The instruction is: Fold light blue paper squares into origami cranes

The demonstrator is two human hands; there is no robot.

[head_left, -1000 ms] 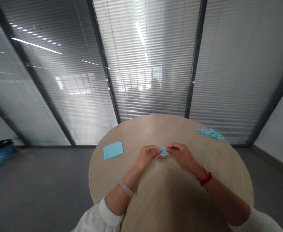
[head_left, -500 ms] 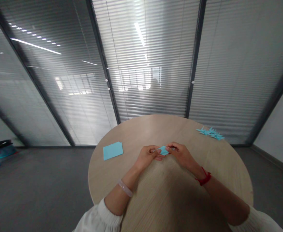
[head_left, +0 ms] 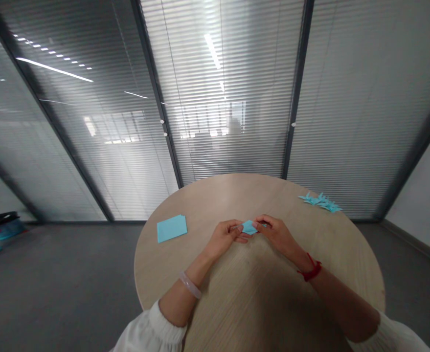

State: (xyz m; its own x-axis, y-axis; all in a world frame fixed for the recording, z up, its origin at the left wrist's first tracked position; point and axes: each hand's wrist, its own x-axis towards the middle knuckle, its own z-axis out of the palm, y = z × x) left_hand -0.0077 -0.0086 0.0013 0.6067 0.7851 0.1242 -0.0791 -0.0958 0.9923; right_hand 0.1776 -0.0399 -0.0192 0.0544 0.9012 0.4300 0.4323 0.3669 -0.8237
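round wooden table (head_left: 259,303), flat blue paper stack (head_left: 171,228), folded blue pieces (far right) (head_left: 321,201)

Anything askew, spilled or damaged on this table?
Nothing stands out. The left hand and right hand pinch one small blue paper over the table; the blue sheet stack lies flat to the left, and the folded blue pieces sit together near the right rim.

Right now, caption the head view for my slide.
Over a round table, left hand and right hand pinch a small blue paper between paper stack and folded pieces.
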